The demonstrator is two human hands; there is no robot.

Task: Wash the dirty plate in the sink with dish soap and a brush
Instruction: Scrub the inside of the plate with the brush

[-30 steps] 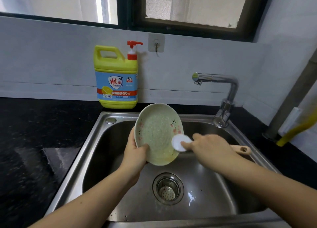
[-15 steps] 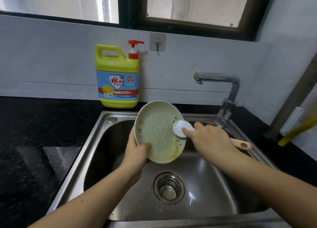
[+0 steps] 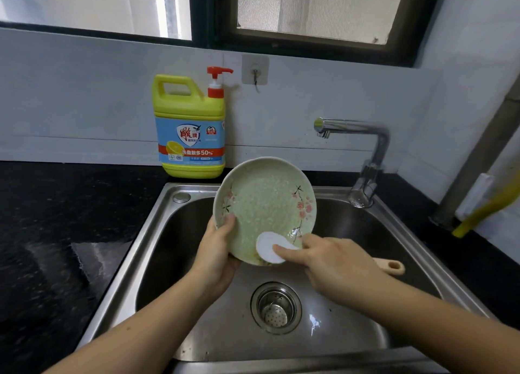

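Plate (image 3: 264,204) tilted above drain (image 3: 275,307), left hand (image 3: 218,258) fingers gripping its rim. Right hand (image 3: 337,264) fingers clasp brush (image 3: 270,247); head swept from upper rim to edge nearest drain. Scrubbing likely midway.

Chrome faucet (image 3: 378,151) at right, adhesive wall hook (image 3: 255,70), dark-framed window (image 3: 213,13), black speckled countertop (image 3: 70,204)

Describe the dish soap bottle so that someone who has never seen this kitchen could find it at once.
Find the steel sink set in the black counter. Behind its back left corner, against the white wall, stands the dish soap bottle. It is the only jug there: yellow body with a carry handle, blue label, red pump on top.
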